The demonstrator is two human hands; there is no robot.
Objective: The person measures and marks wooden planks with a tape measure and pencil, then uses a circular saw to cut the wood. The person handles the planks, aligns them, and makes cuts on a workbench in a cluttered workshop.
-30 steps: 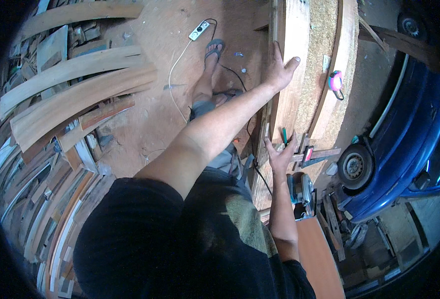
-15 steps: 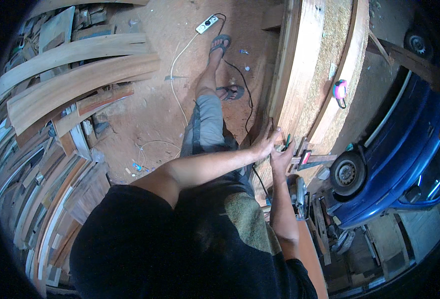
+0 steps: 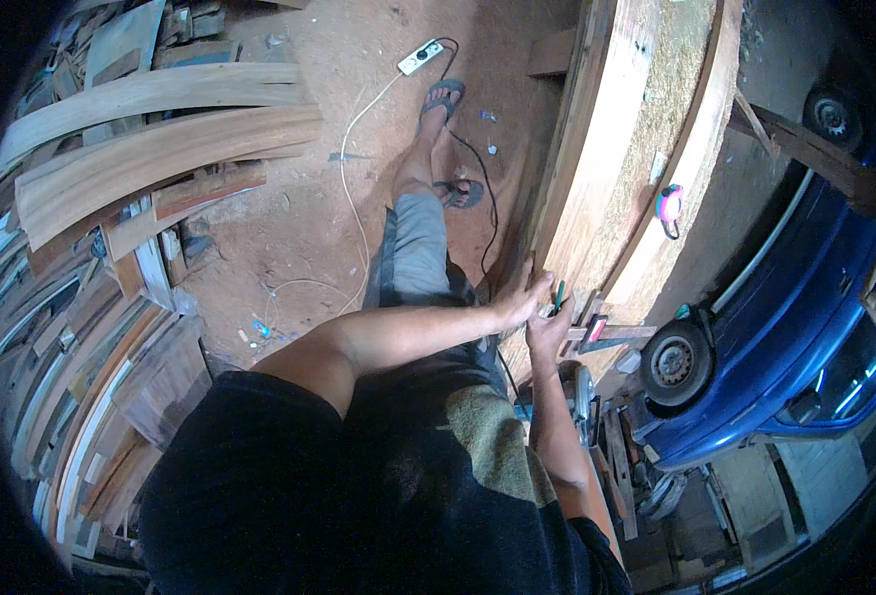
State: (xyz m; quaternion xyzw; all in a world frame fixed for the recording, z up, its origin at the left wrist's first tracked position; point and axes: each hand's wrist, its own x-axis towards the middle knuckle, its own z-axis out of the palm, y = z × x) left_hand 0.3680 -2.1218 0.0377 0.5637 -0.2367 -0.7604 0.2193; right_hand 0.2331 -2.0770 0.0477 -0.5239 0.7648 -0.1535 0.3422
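Seemingly, right hand (image 3: 547, 329) has fingers closed on green pencil (image 3: 559, 295), perhaps for control; left hand (image 3: 521, 301) part-open at plank (image 3: 597, 149), grip unclear.

Reddish-brown floor (image 3: 299, 223), stacked planks (image 3: 160, 171) at left, blue car (image 3: 755, 367) at right.

Left arm (image 3: 403, 337) stretched across torso (image 3: 413, 456), left hand (image 3: 520, 303) just beside right hand (image 3: 549, 329).

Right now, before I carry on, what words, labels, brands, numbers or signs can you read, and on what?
None are readable.
Green pencil: too small.
Pink-and-blue tape measure: any markings too small, blurred.
White power strip: too small.
Blue car: no legible lettering.
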